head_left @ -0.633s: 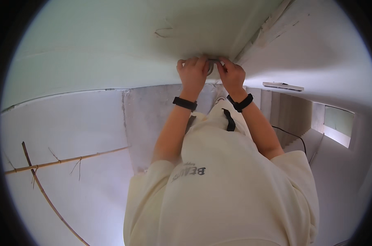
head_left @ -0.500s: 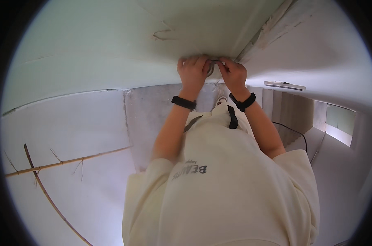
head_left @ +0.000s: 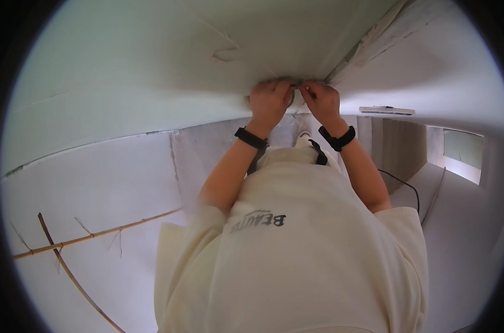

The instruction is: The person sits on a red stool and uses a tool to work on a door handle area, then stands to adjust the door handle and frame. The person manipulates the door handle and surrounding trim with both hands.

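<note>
Both hands are raised close to the pale green wall, near where it meets the white wall. My left hand (head_left: 270,104) is closed around a greyish ring-shaped roll, apparently a roll of tape (head_left: 291,98), mostly hidden behind the palm and fingers. Thumb and fingers of my right hand (head_left: 322,104) pinch together just to its right. A thin dark bit shows between the two sets of fingertips, too small to make out clearly. The fingertips are nearly touching each other. Each wrist wears a black band.
The pale green wall (head_left: 135,72) has a torn, peeling patch (head_left: 225,54). A ragged strip (head_left: 368,41) runs along the corner. At lower left, a thin bamboo pole (head_left: 102,235) crosses a darker stick (head_left: 77,280). A white bar-shaped fitting (head_left: 387,110) and black cable (head_left: 404,183) are on the right.
The view has shifted slightly. The roll, seen between both hands before, now lies mostly behind my left hand. My right fingers have curled into a tighter pinch.
</note>
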The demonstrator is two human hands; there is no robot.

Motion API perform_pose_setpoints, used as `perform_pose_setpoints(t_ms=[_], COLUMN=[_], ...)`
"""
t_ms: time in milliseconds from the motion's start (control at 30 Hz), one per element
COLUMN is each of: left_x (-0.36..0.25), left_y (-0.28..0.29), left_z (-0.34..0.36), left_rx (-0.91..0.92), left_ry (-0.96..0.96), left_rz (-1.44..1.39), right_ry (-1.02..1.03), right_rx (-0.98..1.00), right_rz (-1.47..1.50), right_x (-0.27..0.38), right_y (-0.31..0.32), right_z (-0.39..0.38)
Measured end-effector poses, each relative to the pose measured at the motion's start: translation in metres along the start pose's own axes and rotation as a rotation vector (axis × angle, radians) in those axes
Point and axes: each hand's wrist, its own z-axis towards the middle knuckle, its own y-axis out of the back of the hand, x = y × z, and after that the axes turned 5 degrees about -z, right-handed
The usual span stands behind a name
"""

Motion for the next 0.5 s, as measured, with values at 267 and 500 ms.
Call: perform_pose_setpoints(t_ms=[267,500], left_x=[0.0005,0.0028], left_y=[0.0039,0.0042], left_z=[0.0051,0.0087], left_rx=[0.123,0.143], left_ry=[-0.143,-0.157], left_rz=[0.111,0.075], right_ry=[-0.064,-0.106], right_rx=[0.038,0.132], right_rz=[0.088,0.120], right_x=[-0.0013,-0.0017], right_y=[-0.0011,0.0048], right_z=[-0.0026,0.0039])
